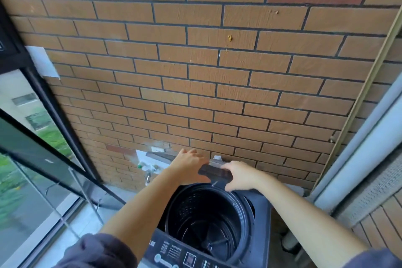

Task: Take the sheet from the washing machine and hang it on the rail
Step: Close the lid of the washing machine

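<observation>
A dark top-loading washing machine point(261, 220) stands below me against the brick wall. Its drum point(204, 220) is uncovered and looks dark inside; I see no sheet in it. The folded lid point(215, 173) stands raised at the back of the machine. My left hand point(189, 164) lies flat against the lid's left part with fingers spread. My right hand point(239, 175) curls over the lid's right edge. No rail is clearly in view.
A control panel point(174, 257) runs along the machine's near edge. A tap point(148, 168) and a wall socket point(157, 149) sit on the brick wall behind. Glass window panels point(32, 180) and a thin metal frame point(87, 193) are at the left. A pale window frame point(359, 159) rises at the right.
</observation>
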The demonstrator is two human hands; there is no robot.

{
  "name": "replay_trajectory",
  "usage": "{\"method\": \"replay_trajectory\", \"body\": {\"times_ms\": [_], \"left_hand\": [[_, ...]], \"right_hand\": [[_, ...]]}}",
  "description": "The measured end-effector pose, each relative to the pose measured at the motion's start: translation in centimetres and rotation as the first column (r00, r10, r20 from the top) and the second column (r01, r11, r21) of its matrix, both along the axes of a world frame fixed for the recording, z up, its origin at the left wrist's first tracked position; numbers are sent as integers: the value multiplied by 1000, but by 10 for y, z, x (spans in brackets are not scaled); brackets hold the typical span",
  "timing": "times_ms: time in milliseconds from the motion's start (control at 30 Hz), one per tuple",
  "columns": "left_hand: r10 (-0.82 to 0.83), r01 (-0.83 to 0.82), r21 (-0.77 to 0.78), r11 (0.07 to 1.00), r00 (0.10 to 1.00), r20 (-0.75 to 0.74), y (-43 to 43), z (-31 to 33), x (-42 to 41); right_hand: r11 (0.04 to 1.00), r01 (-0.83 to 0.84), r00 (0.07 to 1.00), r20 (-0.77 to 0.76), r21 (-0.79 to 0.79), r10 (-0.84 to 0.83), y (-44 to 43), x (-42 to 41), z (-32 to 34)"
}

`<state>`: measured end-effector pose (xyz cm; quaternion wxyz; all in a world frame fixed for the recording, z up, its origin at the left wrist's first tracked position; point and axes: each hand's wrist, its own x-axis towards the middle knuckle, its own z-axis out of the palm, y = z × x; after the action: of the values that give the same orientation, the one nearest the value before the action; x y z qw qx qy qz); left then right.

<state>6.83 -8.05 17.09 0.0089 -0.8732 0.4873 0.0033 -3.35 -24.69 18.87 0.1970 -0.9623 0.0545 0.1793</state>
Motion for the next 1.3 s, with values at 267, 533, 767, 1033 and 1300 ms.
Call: {"method": "replay_trajectory", "body": {"times_ms": [267,533,767,1033,1300], "left_hand": [[-21,36,165,986,995,-93,32,-61,-32],[56,-17,240,971,986,-156,48,-122,-53],[173,-119,237,964,960,-220,57,-174,-74],[220,-186,145,972,938,-267,61,-196,-79],[309,-344,12,939,827,-469,77,-181,-88]], "right_hand": [[999,27,993,-117,28,-23,38,-36,-55],[996,86,987,-139,14,-83,61,-57,-121],[994,96,985,-137,-44,-102,78,-71,-175],[983,185,982,-45,-14,-186,85,-79,-204],[944,286,956,18,163,-293,88,-80,-190]]}}
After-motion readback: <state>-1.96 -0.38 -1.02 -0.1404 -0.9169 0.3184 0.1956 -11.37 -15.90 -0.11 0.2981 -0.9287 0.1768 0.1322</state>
